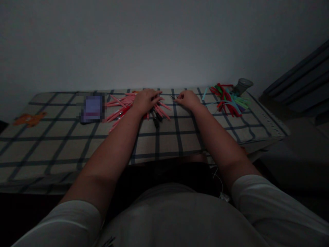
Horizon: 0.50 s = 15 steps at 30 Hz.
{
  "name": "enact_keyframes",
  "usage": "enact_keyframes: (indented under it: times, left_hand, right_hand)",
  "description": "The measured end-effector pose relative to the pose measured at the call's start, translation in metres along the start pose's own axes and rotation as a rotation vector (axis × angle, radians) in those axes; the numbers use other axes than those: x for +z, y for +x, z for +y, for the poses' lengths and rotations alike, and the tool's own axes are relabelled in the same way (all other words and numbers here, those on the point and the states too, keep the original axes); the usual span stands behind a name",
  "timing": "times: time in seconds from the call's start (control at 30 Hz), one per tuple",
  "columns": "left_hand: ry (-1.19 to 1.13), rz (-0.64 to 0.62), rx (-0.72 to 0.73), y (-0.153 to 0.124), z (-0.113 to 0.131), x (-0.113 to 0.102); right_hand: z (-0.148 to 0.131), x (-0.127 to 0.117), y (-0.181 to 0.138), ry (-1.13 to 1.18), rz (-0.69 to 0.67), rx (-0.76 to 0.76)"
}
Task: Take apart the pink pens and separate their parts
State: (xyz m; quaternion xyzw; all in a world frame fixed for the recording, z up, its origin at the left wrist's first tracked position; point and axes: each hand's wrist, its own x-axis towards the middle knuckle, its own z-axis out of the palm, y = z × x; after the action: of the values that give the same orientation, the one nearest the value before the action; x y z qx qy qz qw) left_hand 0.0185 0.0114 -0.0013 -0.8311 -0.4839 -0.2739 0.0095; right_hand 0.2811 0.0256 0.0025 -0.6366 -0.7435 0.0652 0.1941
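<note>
I'm seeing the left hand (145, 102) resting on a pile of pink sticks (119, 102), black sticks (156, 119) poking out on the near side. Right hand (189, 99) is pinching a thin dark piece (172, 97) just right of the pile. Coloured strips (227, 101) are lying farther right, beside a see-through cup (241, 86). Pixelated device (93, 108) is sitting left; orange cutout (29, 119) is lying past it. Checked cloth (168, 140) is running under everything.
</note>
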Motion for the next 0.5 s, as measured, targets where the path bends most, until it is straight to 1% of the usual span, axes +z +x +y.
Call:
enact_keyframes:
  times: [0.2, 0.4, 0.5]
  left_hand:
    - [-0.003, 0.005, 0.014, 0.0, 0.0, -0.001]
    - [-0.02, -0.013, 0.015, -0.001, 0.001, -0.003]
    - [-0.044, 0.0, 0.006, -0.002, 0.002, -0.004]
  right_hand:
    - [0.002, -0.001, 0.001, -0.087, -0.042, -0.017]
    - [0.005, -0.012, -0.003, -0.16, -0.122, -0.052]
    - [0.006, -0.014, -0.004, -0.189, -0.14, -0.043]
